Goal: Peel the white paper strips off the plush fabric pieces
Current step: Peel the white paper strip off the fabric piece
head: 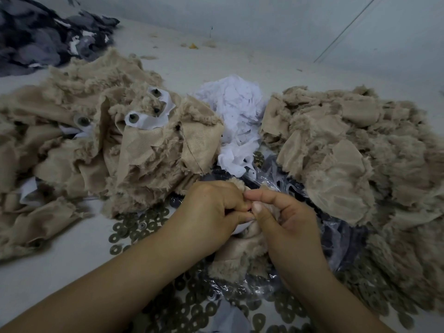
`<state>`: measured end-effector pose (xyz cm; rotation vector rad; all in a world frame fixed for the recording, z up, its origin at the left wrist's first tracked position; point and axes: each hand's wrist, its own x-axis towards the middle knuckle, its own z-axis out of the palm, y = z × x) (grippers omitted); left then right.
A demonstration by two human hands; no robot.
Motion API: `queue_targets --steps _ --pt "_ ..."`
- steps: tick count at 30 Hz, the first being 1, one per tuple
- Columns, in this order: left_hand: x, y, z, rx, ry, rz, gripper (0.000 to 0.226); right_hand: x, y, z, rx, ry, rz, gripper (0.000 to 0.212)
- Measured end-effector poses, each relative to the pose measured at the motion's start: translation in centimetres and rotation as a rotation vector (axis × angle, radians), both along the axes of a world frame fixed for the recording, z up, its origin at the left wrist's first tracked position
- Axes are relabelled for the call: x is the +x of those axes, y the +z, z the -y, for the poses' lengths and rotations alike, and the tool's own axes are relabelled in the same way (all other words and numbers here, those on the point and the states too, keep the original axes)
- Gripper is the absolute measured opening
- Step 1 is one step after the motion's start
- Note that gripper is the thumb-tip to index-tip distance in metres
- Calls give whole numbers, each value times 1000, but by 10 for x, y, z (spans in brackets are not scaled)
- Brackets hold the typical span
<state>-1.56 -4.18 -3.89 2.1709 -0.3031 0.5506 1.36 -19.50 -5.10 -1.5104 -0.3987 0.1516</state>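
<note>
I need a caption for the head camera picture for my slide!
Both hands, left and right, pinch a tan plush piece between fabric piles, peeled paper heaped behind.

Prob. toy workshop, plush piles [134,145], washers [134,227]

My left hand [211,207] and right hand [286,212] pinch a tan plush piece [237,255] together, fingertips touching, perhaps on a white strip. Beyond it lies the white paper heap [235,109]; tan piles flank that heap.

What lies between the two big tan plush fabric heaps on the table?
In the head view, a pile of white paper strips lies between the left heap and right heap.
</note>
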Motion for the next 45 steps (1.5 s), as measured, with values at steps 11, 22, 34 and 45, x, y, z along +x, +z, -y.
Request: queue_targets --steps 11,22,34,45 --pt "-3 -1 1 209 37 172 9 0 -2 -1 61 20 -86 23" --pt "-4 7 8 -13 144 -142 27 6 1 0 217 -24 -196 27" --pt "2 1 6 10 87 -270 50 9 -7 0 229 22 -261 24" --pt "2 -1 22 -258 84 -287 51 7 -3 0 105 108 -164 35"
